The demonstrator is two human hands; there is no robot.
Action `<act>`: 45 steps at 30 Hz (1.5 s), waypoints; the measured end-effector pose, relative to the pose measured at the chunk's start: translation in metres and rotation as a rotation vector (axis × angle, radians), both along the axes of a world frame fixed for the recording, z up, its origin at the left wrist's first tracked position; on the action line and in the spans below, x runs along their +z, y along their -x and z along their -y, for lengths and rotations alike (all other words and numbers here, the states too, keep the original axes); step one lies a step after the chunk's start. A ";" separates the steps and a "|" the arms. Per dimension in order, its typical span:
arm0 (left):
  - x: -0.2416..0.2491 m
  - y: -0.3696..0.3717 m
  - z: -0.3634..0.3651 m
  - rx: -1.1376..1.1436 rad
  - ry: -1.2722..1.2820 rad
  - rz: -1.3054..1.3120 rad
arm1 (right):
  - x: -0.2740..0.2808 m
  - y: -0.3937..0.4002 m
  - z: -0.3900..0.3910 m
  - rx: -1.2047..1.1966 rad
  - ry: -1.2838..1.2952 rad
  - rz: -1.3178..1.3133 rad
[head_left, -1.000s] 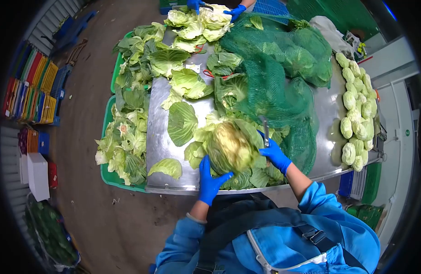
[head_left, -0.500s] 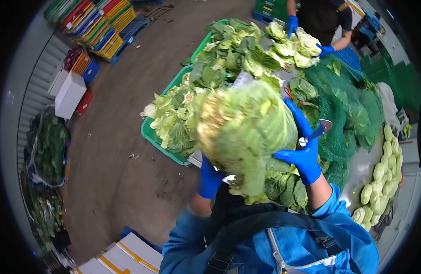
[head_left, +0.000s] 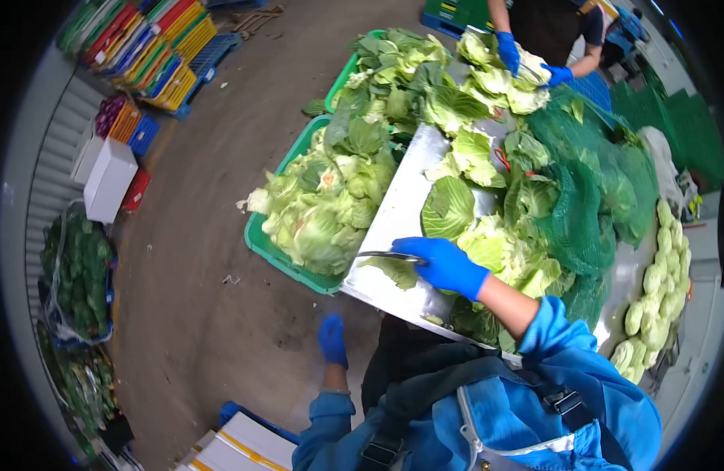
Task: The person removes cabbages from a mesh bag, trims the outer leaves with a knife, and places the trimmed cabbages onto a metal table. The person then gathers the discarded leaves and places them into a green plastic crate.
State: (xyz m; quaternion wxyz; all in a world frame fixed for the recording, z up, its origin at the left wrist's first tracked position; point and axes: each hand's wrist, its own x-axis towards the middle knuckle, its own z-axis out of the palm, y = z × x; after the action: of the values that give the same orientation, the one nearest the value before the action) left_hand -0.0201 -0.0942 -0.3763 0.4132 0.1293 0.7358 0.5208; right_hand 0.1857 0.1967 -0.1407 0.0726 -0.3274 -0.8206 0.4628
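My right hand (head_left: 448,267), in a blue glove, is closed round the handle of a knife (head_left: 385,256) over the metal table (head_left: 401,196). Its thin blade points left. Beneath and beyond that hand lie loose cabbage leaves (head_left: 448,208). Off the table's near left corner, my gloved left hand (head_left: 333,341) hangs over the floor with its fingers curled and nothing visible in them. A pale, slightly blurred cabbage (head_left: 319,235) lies among leaves in the nearer green crate (head_left: 256,239).
Another leaf-filled green crate (head_left: 340,86) stands beyond. Green netting (head_left: 578,212) covers produce on the right, beside a row of pale green vegetables (head_left: 656,306). Across the table a person's gloved hands (head_left: 509,53) handle cabbage leaves. White boxes (head_left: 240,447) stand near my left side.
The cabbage has left both hands and now lies in the nearer crate. My left hand has dropped back toward me. My right hand has moved left with the knife, whose blade now points left.
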 end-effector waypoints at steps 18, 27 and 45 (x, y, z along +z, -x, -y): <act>0.150 -0.294 -0.183 -1.815 -0.963 -0.672 | -0.196 -0.586 0.098 -1.632 0.073 0.318; 0.087 -0.394 -0.164 -1.985 -0.865 -0.826 | -0.267 -0.400 -0.007 -1.211 -0.282 -0.296; 0.121 -0.034 -0.194 -1.818 0.053 -1.414 | -0.149 -0.043 -0.095 -0.724 0.370 -0.488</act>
State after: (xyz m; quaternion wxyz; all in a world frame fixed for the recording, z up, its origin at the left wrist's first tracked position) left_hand 0.0137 0.0997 -0.2548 0.1338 0.8664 0.4485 -0.1741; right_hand 0.2283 0.2919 -0.2894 0.3605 -0.4816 -0.5162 0.6096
